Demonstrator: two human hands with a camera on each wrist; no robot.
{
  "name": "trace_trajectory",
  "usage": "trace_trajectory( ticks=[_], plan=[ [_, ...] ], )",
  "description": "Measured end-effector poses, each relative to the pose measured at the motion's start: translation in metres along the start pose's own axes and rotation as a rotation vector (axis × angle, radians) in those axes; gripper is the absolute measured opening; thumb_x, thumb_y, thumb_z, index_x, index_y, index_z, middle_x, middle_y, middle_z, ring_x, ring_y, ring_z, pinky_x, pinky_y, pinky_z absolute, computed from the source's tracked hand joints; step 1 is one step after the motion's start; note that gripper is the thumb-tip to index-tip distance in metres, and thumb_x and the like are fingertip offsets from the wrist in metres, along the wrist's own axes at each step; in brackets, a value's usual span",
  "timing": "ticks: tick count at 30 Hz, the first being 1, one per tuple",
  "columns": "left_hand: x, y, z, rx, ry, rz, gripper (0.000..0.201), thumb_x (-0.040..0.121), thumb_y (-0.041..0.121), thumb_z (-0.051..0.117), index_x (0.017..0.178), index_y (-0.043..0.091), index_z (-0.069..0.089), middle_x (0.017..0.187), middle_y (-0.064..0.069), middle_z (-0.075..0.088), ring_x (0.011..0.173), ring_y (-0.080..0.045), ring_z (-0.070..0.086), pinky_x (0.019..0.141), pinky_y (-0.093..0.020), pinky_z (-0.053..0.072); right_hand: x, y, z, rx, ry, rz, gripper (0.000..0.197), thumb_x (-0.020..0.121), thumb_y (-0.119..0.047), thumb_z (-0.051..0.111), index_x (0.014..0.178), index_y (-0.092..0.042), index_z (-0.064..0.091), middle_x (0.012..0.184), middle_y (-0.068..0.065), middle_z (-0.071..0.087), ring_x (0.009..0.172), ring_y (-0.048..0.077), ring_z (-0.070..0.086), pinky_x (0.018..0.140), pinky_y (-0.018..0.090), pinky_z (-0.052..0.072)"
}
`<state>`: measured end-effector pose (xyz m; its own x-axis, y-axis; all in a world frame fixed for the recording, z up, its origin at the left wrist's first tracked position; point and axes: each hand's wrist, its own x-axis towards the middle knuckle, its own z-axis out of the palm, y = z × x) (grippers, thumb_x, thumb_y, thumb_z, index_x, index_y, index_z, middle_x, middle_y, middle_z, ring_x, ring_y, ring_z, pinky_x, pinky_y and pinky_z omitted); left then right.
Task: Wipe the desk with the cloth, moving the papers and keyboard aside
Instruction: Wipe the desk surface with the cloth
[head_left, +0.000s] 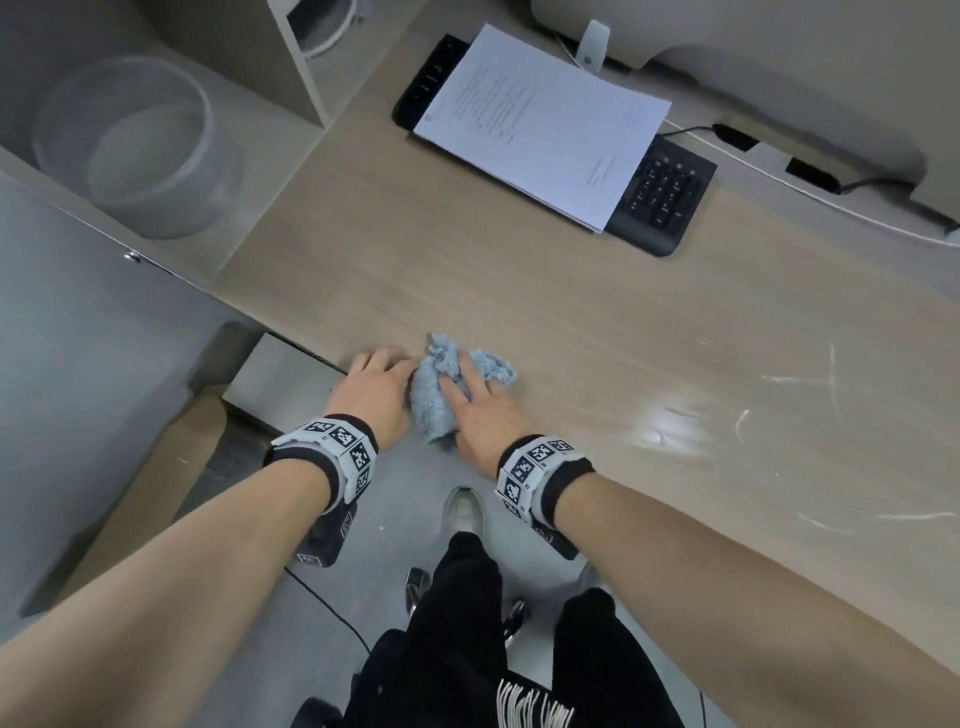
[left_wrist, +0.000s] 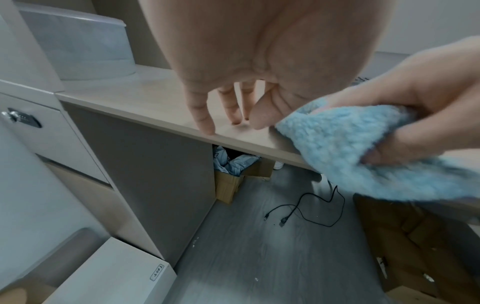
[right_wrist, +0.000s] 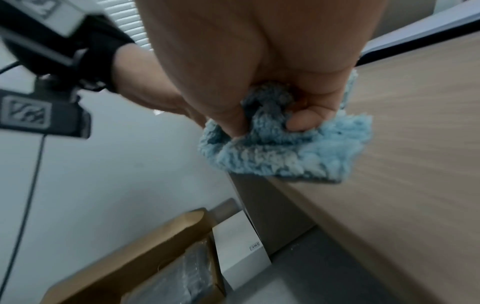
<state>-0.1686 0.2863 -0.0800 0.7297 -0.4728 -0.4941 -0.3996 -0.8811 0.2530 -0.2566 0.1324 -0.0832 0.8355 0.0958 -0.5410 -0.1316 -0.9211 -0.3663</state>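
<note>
Wristbands: we count two, one on each forearm, black fabric carrying white blocks printed with black square markers.
Right hand (head_left: 480, 402): we see its fingers and thumb curled into the cloth, gripping a bunched fold, at the near edge of the worktop.
Cloth (head_left: 441, 387): one pale blue, fluffy, looped-pile cloth, crumpled into a lump; part lies on the worktop and one end hangs over the near edge.
Left hand (head_left: 371, 387): relaxed and holding nothing, its straight fingertips (left_wrist: 207, 127) resting on the worktop edge, just beside the cloth on its left.
Worktop (head_left: 519, 280): one long surface of pale wood-grain laminate, smooth, with a glossy patch and several thin white scratch-like marks on the right side.
Floor: grey planks below the worktop, with one loose black cable (left_wrist: 306, 207) and brown cardboard boxes, one of them (left_wrist: 228, 185) holding crumpled pale wrapping.
Papers (head_left: 545, 122): a flat rectangular stack of white printed sheets, well apart from the hands at the far side; how many sheets we cannot tell.
Keyboard (head_left: 660, 197): one black rectangular keyboard under the papers, which cover its middle, so only its two ends show.
Tub (head_left: 135, 145): one round, translucent plastic tub on a lower shelf to the far left.
Cords: a white one (head_left: 810, 195) and a dark one run behind the keyboard.
</note>
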Motion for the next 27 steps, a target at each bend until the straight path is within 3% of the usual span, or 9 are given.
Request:
trace_trajectory(
  ticks=[3,6,8,15,19,23,25,27],
  plan=[
    [0.001,0.012,-0.002,0.072,-0.020,-0.075,0.068,0.073,0.008,0.054,0.139,0.020,0.044,0.146,-0.003,0.036,0.132,-0.029,0.031,0.105,-0.046,0.037,-0.029,0.031,0.011,-0.043,-0.011,-0.033,0.084,0.091,-0.025,0.060,0.156,-0.018,0.008,0.162,0.008,-0.016,0.138,0.040,0.026,0.109,0.046,0.037],
    [0.004,0.035,0.001,0.086,0.040,-0.154,0.061,0.074,0.008,0.053,0.134,0.012,0.046,0.141,-0.010,0.039,0.127,-0.033,0.036,0.103,-0.045,0.037,-0.068,0.077,0.025,-0.011,0.048,0.040,0.083,0.092,-0.020,0.060,0.156,-0.021,0.007,0.162,0.004,-0.019,0.138,0.038,0.030,0.108,0.044,0.039],
    [0.009,0.060,0.005,0.074,0.089,-0.143,0.060,0.074,0.006,0.053,0.133,0.010,0.046,0.139,-0.013,0.040,0.127,-0.035,0.036,0.103,-0.046,0.036,-0.095,0.111,0.034,0.028,0.065,0.113,0.083,0.093,-0.026,0.060,0.156,-0.022,0.006,0.162,0.003,-0.019,0.139,0.038,0.030,0.108,0.045,0.039],
    [0.019,0.181,0.038,0.098,0.056,0.117,0.064,0.078,0.007,0.050,0.141,0.013,0.040,0.153,-0.010,0.031,0.137,-0.032,0.030,0.112,-0.042,0.030,-0.181,0.233,0.049,0.189,0.172,0.416,0.090,0.088,-0.055,0.057,0.155,-0.024,0.006,0.163,0.001,-0.015,0.141,0.041,0.027,0.106,0.052,0.041],
    [0.022,0.224,0.055,0.123,0.009,0.214,0.071,0.078,0.006,0.047,0.146,0.015,0.033,0.160,-0.007,0.021,0.142,-0.031,0.023,0.116,-0.043,0.025,-0.210,0.288,0.047,0.272,0.282,0.585,0.093,0.085,-0.053,0.062,0.155,-0.019,0.011,0.163,0.008,-0.006,0.142,0.042,0.026,0.110,0.050,0.038],
    [0.021,0.230,0.067,0.170,-0.030,0.252,0.070,0.075,0.007,0.048,0.143,0.016,0.037,0.158,-0.002,0.023,0.142,-0.029,0.024,0.114,-0.045,0.028,-0.190,0.290,0.023,0.325,0.319,0.686,0.095,0.085,-0.051,0.062,0.155,-0.014,0.010,0.161,0.015,-0.007,0.136,0.045,0.035,0.104,0.048,0.044],
    [0.021,0.229,0.070,0.174,-0.047,0.228,0.071,0.074,0.008,0.048,0.143,0.018,0.036,0.159,0.001,0.021,0.142,-0.028,0.022,0.114,-0.045,0.029,-0.172,0.270,0.015,0.289,0.287,0.603,0.098,0.084,-0.053,0.063,0.156,-0.017,0.006,0.162,0.013,-0.008,0.137,0.046,0.033,0.106,0.050,0.041],
    [0.020,0.231,0.068,0.181,-0.072,0.208,0.072,0.075,0.009,0.048,0.145,0.018,0.034,0.160,0.001,0.019,0.144,-0.027,0.020,0.115,-0.045,0.029,-0.162,0.243,0.019,0.199,0.202,0.420,0.099,0.084,-0.055,0.064,0.156,-0.021,0.005,0.163,0.008,-0.009,0.140,0.044,0.028,0.110,0.051,0.038]
  ],
)
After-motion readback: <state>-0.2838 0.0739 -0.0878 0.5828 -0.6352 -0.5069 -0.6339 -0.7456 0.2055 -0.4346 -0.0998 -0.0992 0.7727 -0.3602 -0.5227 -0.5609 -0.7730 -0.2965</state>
